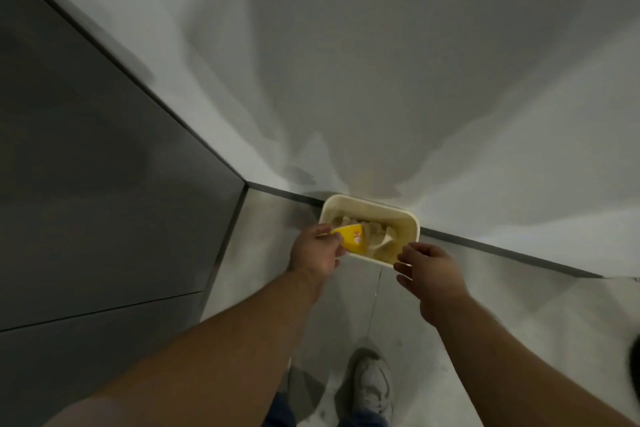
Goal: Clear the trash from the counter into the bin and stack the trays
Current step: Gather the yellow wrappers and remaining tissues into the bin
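A cream rectangular bin [408, 218] stands on the floor against the white wall, with crumpled paper trash [384, 243] inside it. My left hand [317, 248] grips a yellow paper cup [353, 239] over the bin's left rim, the cup tipped on its side. Beside the bin's near right corner, my right hand [427, 265] hovers with fingers relaxed and holds nothing. No counter or trays are in view.
A dark grey panel [97, 184] fills the left side, meeting the white wall [381, 62] at a corner. Grey tiled floor [519, 305] lies below, and my shoe [372, 388] shows near the bottom edge.
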The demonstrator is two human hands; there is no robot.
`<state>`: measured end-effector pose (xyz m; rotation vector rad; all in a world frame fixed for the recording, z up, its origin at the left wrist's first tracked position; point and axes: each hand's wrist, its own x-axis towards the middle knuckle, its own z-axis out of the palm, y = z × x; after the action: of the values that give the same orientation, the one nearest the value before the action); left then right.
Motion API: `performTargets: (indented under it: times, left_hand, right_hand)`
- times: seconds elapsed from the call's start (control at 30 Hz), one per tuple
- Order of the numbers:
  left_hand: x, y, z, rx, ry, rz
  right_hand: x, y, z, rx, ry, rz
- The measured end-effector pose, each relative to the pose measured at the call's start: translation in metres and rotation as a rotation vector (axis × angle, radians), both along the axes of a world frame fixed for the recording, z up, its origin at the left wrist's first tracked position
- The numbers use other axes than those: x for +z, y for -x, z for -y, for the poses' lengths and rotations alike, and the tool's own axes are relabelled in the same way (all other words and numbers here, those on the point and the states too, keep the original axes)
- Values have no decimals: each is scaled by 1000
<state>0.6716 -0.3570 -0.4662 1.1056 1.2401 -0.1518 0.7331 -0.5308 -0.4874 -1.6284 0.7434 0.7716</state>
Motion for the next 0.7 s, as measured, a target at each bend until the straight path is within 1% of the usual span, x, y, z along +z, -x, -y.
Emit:
performTargets:
  times: [0.13,0.27,0.43,0.53,0.7]
  left_hand:
    - [34,22,-7,-99,-171,7]
    - [93,41,-21,-162,-314,48]
    - [197,77,-41,-105,-374,136]
    - [272,116,-55,-92,-463,159]
    - [386,196,-81,-47,-626,152]
  right_hand:
    - [35,3,-7,155,74,88]
    - [100,4,-26,333,67,215]
    - [222,5,-50,522,49,406]
    - [307,14,-66,651,13,496]
    - [426,50,-112,819,-147,612]
